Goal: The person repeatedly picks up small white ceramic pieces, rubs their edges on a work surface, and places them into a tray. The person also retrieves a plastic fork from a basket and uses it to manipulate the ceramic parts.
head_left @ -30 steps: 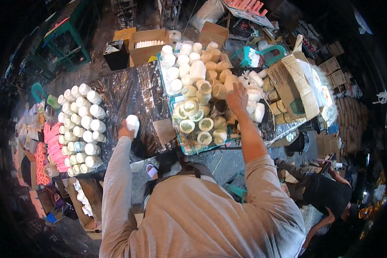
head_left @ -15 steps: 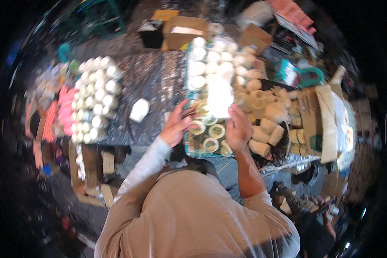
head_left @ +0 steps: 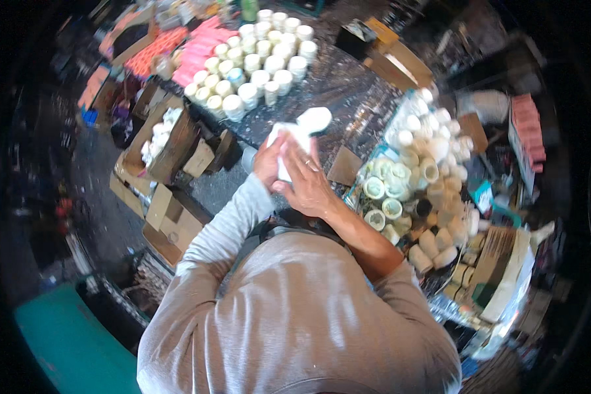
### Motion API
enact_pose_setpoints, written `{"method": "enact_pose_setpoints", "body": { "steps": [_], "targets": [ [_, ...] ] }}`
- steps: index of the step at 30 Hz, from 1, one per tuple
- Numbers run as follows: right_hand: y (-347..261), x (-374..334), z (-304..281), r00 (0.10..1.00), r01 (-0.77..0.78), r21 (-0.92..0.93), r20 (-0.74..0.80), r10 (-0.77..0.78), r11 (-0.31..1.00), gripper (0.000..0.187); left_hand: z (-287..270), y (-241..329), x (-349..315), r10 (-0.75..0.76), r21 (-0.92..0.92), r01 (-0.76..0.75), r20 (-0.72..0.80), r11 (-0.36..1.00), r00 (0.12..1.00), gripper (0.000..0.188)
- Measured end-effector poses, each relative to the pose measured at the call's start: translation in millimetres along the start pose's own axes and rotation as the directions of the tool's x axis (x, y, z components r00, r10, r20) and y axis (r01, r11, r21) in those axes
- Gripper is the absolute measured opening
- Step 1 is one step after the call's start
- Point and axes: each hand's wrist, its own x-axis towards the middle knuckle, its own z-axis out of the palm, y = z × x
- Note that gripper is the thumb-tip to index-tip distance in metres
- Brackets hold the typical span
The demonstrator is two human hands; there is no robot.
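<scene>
My left hand and my right hand are together in front of me around a bright white, roughly cylindrical piece. It is too washed out for its kind to show. The left hand grips it from the left side, its fingers partly hidden. My right hand presses across it from the right, fingers close together. Just beyond the hands a second white rounded piece lies on the dark plastic-covered table.
Several white cylinders stand in rows at far left, beside pink pieces. On the right, a tray holds cream hollow cups and tan cylinders. An open carton sits behind; boxes with white pieces stand left.
My view has turned left. Both hands have moved from over the tray on the right to the table's near edge, and have come together on the white piece.
</scene>
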Motion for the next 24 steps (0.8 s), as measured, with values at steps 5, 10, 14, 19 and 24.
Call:
{"method": "enact_pose_setpoints", "body": {
  "steps": [5, 10, 14, 19, 24],
  "targets": [
    [-58, 52, 64, 0.810, 0.027, 0.590, 0.460, -0.364, 0.807, 0.068, -94, 2, -41, -0.048, -0.017, 0.045, -0.442, 0.999, 0.896, 0.058],
    [-102, 75, 187, 0.869, -0.450, 0.423, 0.411, 0.275, 0.787, 0.107, -124, -10, -44, 0.304, 0.299, -0.149, -0.583, 0.943, 0.754, 0.051],
    [-106, 120, 206, 0.749, -0.655, 0.377, 0.438, 0.497, 0.655, 0.107, -137, 7, -67, 0.286, 0.236, -0.183, -0.552, 0.954, 0.783, 0.044],
    [-140, 117, 140, 0.969, -0.215, 0.448, -0.011, 0.246, 0.868, 0.096, -163, 38, -89, 0.308, 0.221, -0.214, -0.682, 0.951, 0.663, 0.040],
    [-152, 91, 144, 0.744, 0.110, 0.233, 0.626, -0.235, 0.966, 0.077, -165, 71, -89, 0.329, 0.270, -0.209, -0.547, 0.940, 0.770, 0.044]
  ]
}}
